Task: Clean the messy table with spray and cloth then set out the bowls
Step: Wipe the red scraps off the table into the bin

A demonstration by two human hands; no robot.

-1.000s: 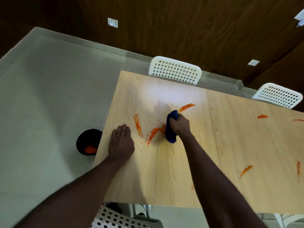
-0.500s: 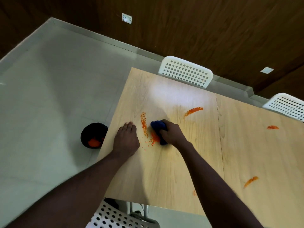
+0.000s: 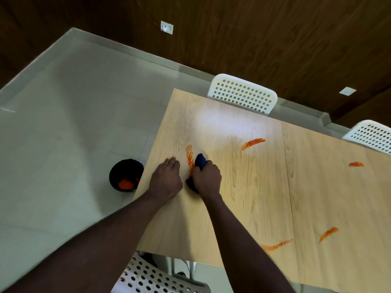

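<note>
Light wooden table (image 3: 260, 187): one.
White perforated plastic chairs (image 3: 243, 96): three, two at the far edge, one at the near edge.
Orange smears (image 3: 251, 143) on the tabletop: five.
Dark blue cloth (image 3: 201, 160): one.
Round black bin (image 3: 124, 172) on the floor: one.
White wall sockets (image 3: 166, 27): two.
Bare hands: two, a left hand (image 3: 167, 180) and a right hand (image 3: 208, 178).

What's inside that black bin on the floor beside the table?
Orange material lies at the bottom of the black bin. The table edge covers part of it, so anything there is hidden.
</note>
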